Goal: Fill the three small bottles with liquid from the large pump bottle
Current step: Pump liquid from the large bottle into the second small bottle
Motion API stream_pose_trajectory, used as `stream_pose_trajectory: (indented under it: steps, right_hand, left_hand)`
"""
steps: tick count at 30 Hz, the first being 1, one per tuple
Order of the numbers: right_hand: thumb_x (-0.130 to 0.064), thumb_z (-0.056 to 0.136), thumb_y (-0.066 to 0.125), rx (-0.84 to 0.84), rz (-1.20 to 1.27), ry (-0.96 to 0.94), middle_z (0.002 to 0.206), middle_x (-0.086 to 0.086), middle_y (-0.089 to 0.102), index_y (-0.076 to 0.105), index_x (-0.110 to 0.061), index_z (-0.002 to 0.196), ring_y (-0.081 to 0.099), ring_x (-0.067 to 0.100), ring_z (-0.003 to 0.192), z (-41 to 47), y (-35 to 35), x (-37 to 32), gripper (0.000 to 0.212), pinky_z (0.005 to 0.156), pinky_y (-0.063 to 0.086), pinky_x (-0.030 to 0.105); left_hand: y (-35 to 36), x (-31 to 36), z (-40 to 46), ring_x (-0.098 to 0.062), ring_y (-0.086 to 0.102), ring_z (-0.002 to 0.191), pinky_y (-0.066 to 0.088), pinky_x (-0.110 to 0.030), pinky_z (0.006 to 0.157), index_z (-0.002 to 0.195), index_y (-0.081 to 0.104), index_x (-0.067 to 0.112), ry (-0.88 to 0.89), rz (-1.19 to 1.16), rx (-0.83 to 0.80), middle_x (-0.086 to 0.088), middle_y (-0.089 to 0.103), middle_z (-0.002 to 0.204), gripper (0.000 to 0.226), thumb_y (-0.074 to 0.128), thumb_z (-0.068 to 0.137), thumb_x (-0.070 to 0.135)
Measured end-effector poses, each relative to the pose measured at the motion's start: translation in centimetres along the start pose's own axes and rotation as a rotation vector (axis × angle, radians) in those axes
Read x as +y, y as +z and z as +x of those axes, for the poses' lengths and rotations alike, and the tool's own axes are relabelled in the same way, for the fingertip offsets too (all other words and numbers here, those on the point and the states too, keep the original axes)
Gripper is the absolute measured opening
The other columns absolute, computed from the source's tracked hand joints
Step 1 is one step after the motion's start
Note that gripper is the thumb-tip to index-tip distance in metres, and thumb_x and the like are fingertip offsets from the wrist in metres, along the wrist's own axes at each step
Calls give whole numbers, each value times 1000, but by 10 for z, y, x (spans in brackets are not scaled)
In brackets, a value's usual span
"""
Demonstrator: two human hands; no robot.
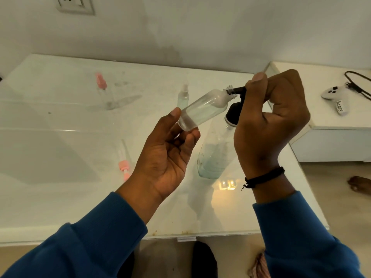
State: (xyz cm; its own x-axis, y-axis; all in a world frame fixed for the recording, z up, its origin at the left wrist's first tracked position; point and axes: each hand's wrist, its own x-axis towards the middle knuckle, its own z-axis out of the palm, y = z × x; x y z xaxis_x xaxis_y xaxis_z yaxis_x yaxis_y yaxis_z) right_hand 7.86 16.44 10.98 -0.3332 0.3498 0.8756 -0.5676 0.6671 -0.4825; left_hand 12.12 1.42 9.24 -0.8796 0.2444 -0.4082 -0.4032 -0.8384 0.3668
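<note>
One head-worn wide-angle view looks forward and down, close over both raised hands, across the table [60, 197] toward the wall [200, 27] behind.

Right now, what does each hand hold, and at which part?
The left hand pinches the small clear bottle at its base. The right hand grips the black pump head of the large pump bottle.

White controller [333, 95] bears a handwritten label, not clearly legible.

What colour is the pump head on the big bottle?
Black, seen in the head view: pump head.
</note>
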Motion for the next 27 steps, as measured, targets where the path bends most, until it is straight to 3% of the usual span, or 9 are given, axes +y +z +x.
stream_pose_trajectory:
  steps: [5, 9, 13, 18, 23, 27]
  right_hand:
    - [-1, 97, 57, -9, 18, 19, 61, 16, 51, 55, 2, 61, 41, 15, 65, -5, 3, -1, 37, 61, 34, 25]
    - [-3, 97, 57, 3, 7, 19, 60, 15, 51, 56, 1, 60, 41, 14, 65, -1, 0, 1, 37, 61, 34, 28]
    - [-1, 98, 57, -7, 10, 15, 60, 16, 51, 56, 2, 61, 36, 9, 65, -4, 2, -2, 37, 64, 32, 16]
    - [-3, 98, 58, -2, 4, 8, 61, 16, 52, 57, 1, 61, 43, 18, 64, -3, 1, 0, 37, 61, 35, 29]
    - [-4, 98, 57, -5, -1, -4, 59, 15, 52, 57, 0, 61, 40, 11, 66, -2, 2, -5, 38, 62, 33, 21]
    - [-5, 98, 58, -3, -10, 4, 60, 15, 53, 56, 0, 60, 43, 18, 64, 0, 1, -3, 38, 59, 36, 35]
  left_hand:
    - [-1, 0, 0, -14, 67, 67, 55, -17, 52, 115, 68, 5, -4, 1, 11, -9, 69, 87, 51, 79, 71, 28]
    - [0, 1, 0, -14, 67, 66, 55, -17, 53, 114, 68, 4, -9, 7, -4, -10, 68, 88, 50, 79, 71, 28]
    - [-1, 0, 0, -14, 67, 67, 55, -17, 53, 112, 69, 4, -9, 4, 15, -9, 69, 88, 48, 79, 71, 28]
    - [0, 1, -1, -14, 67, 67, 56, -17, 53, 116, 68, 5, -17, -7, -2, -10, 69, 87, 52, 79, 71, 28]
    - [-1, 0, -1, -14, 67, 66, 57, -18, 53, 117, 68, 4, -27, -13, 0, -10, 69, 86, 53, 79, 72, 28]
    - [-2, 1, 0, -15, 68, 67, 57, -19, 54, 127, 65, 1, -22, -21, -7, -12, 68, 89, 61, 78, 74, 28]
